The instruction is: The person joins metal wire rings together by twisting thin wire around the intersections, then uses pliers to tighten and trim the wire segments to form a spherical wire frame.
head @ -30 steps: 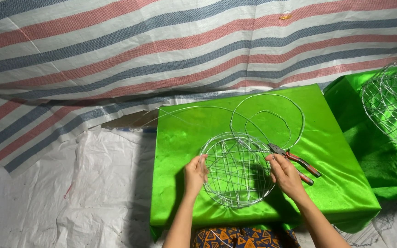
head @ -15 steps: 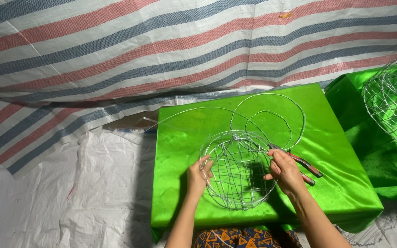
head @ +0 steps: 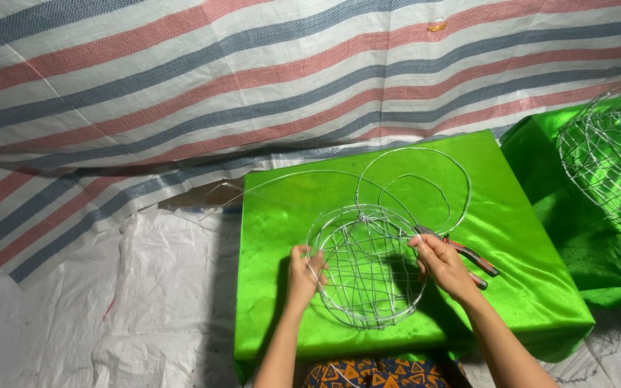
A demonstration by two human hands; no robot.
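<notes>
Wire frame point(head: 368, 267): round, basket-like cage of thin silver wire, standing on the near half of the tabletop, directly ahead of the person and between both hands.
Frame orientation: roughly circular outline facing the camera; no clear long axis. Whether it leans cannot be told.
Left hand point(head: 302, 276): fingers closed on the frame's left rim, gripping the wire.
Right hand point(head: 445, 266): fingertips pinching the rim at the upper right; the palm sits outside the frame.
Nearer hand: both are in contact with the frame, on opposite sides; neither is nearer.
Loose wire loops point(head: 415, 188): large open rings lying flat just behind the frame, running on from its top edge.
Pliers point(head: 468, 257): red-handled, lying on the cloth just beside the right hand, apparently not held.
Tabletop point(head: 282, 215): covered in shiny green cloth.
Second wire frame point(head: 612, 165): larger, on another green-covered surface, well apart to the right.
Striped tarpaulin point(head: 181, 86): backdrop behind the tabletop.
</notes>
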